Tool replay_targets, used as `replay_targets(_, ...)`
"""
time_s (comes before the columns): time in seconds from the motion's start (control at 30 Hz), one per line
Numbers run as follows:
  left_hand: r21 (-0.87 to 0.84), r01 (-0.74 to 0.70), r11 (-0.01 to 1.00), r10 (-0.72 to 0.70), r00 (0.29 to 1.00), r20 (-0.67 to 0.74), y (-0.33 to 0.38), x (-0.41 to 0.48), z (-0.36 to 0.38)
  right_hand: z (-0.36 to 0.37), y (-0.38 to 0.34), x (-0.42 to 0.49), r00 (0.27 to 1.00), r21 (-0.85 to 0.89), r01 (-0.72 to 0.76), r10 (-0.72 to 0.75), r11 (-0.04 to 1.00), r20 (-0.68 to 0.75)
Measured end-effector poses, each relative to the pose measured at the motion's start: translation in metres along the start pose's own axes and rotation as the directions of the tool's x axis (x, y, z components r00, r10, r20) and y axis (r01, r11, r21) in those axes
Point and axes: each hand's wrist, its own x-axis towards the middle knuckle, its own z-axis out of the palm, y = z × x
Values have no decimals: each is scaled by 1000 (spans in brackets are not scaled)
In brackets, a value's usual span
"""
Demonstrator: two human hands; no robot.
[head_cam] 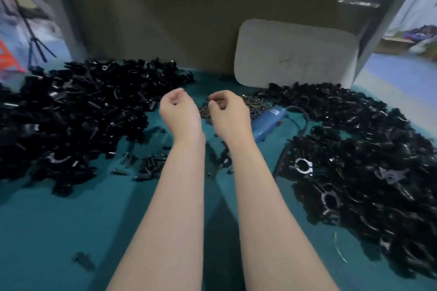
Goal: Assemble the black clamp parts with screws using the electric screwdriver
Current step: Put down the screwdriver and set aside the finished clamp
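Blue corded electric screwdriver (267, 120) lies by small dark screws (251, 104), just R of right hand (228, 111); black plastic clamp parts (71, 113) heaped both sides. Fingers? (obs. 1)

Left hand (179, 111) loosely curled, looks empty; right curled, pinch unclear. Risk: cord (306, 120) snags heap, scatters screws. (obs. 2)

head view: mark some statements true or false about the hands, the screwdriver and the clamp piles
1. The blue electric screwdriver lies on the table cover. True.
2. The right hand holds the screwdriver. False: the tool lies beside that hand, unheld.
3. Black clamp parts lie in a left pile and a right pile. True.
4. The table cover is red. False: it is teal green.
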Motion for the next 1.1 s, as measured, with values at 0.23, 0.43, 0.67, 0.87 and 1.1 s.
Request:
replay_targets(0.23, -79, -91, 993, 68, 963, -261, 26, 65, -43, 101, -26, 39, 925, -49, 107, -81, 993, 372)
replay_targets(0.43, -87, -152, 984, 124, 956, -266, 30, 81, -37, 145, -27, 56, 817, 24, 53, -57, 998, 574)
replay_targets(0.67, -45, -146, 988, 131, 962, -240, 23, 82, -26, 133, -15, 63, 936, -10, 102, -92, 995, 340)
replay_targets(0.87, 7, -48, 999, 48, 996, -72, 10, 67, -1, 69, -8, 72, 993, 126, -35, 20, 991, 119)
replay_targets(1.1, 64, 66, 996, -65, 998, -9, -1, 44, 17, 33, 11, 72, 966, -161, -24, 64, 987, 252)
